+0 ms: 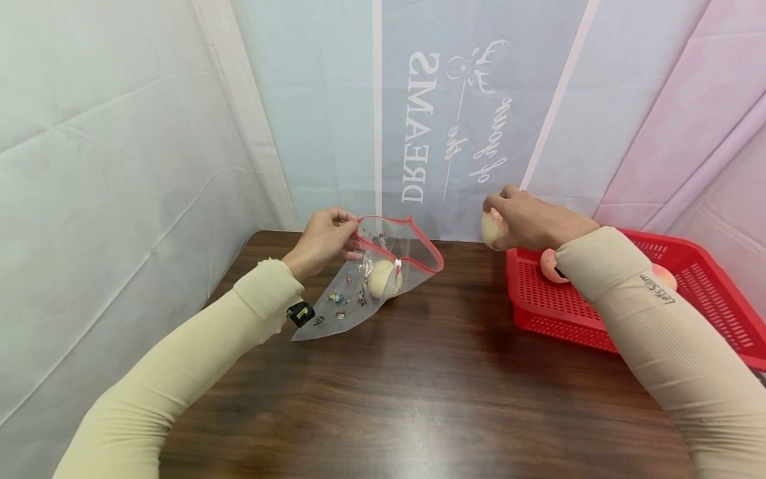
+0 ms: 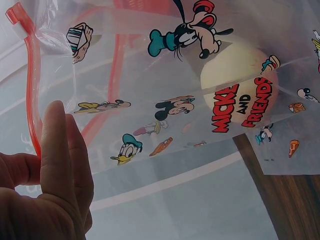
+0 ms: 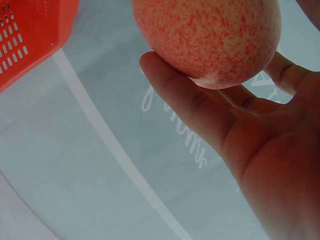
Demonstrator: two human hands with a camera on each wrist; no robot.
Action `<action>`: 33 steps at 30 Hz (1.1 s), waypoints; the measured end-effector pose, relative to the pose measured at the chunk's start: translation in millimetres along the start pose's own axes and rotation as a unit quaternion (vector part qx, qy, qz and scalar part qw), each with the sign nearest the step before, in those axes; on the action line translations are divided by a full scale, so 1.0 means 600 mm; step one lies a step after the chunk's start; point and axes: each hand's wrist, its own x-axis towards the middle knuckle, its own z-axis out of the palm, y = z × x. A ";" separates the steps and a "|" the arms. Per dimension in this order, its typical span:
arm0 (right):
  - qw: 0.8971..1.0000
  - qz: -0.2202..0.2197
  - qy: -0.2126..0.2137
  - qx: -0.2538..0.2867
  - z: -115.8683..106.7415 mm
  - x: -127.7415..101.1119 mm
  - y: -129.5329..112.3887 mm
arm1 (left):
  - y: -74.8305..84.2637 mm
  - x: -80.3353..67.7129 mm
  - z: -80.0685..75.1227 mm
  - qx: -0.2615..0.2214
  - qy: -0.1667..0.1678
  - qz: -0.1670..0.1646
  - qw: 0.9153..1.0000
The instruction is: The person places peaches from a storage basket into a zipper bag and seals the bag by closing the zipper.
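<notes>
My left hand [image 1: 326, 241] pinches the red-edged rim of a clear zip bag [image 1: 353, 299] printed with cartoon figures. The bag's mouth gapes toward the right, and a pale peach [image 1: 383, 279] lies inside it. In the left wrist view that peach [image 2: 235, 75] shows through the plastic behind the lettering. Held in my right hand [image 1: 529, 216], a second peach [image 1: 493, 228] is up in the air near the basket's left corner. The right wrist view shows its red-speckled skin [image 3: 215, 40] with the fingers curled round it.
On the right side of the wooden table [image 1: 419, 399] stands a red slotted basket [image 1: 520, 293]. Peaches [image 1: 553, 266] lie in it, partly hidden by my right forearm. A printed cloth [image 1: 335, 133] hangs behind the table, and a pale curtain [image 1: 120, 166] is at the left.
</notes>
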 end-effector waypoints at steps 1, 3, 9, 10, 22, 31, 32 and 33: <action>1.000 -0.002 -0.001 0.000 -0.001 0.000 -0.001 | 0.000 0.000 0.000 -0.001 0.000 0.000 1.000; 1.000 -0.003 -0.003 0.001 -0.003 0.000 -0.004 | 0.001 0.000 0.000 -0.003 0.001 -0.001 1.000; 1.000 -0.006 0.004 0.005 -0.007 0.002 -0.012 | 0.001 0.001 0.000 0.003 0.002 -0.003 1.000; 1.000 -0.007 0.005 0.005 -0.008 0.002 -0.014 | 0.001 0.001 0.000 0.004 0.002 -0.002 1.000; 1.000 0.002 -0.014 0.001 -0.014 0.004 -0.021 | 0.001 0.001 0.001 -0.012 0.001 -0.006 1.000; 1.000 -0.002 -0.010 0.004 -0.020 0.011 -0.031 | 0.001 0.003 0.002 -0.003 0.002 -0.003 1.000; 1.000 -0.003 -0.009 0.005 -0.020 0.012 -0.032 | 0.001 0.003 0.002 -0.003 0.002 -0.003 1.000; 1.000 -0.004 -0.008 0.005 -0.021 0.013 -0.033 | 0.001 0.004 0.002 -0.003 0.002 -0.002 1.000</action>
